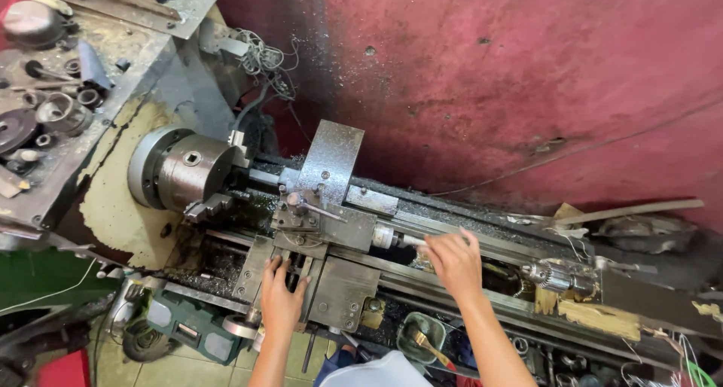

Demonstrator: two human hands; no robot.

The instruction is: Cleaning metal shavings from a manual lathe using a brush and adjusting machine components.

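A metal lathe runs across the view. Its round steel chuck (184, 172) sits at the left, with a short bar held in it. The tool post (305, 210) stands on the carriage (331, 281), under a grey guard plate (329, 157). My left hand (281, 300) rests flat on the carriage's front, fingers spread near a cross-slide handle. My right hand (450, 260) is closed around the small handle (399, 240) at the right end of the compound slide. The tailstock drill chuck (553, 276) lies further right on the bed.
A dark red wall (489, 71) rises behind the lathe. A shelf of metal parts and rings (45, 108) sits above the headstock. A small dish with a brush (423, 338) lies below the bed. Loose wires (263, 59) hang behind the chuck. Metal chips cover the bed.
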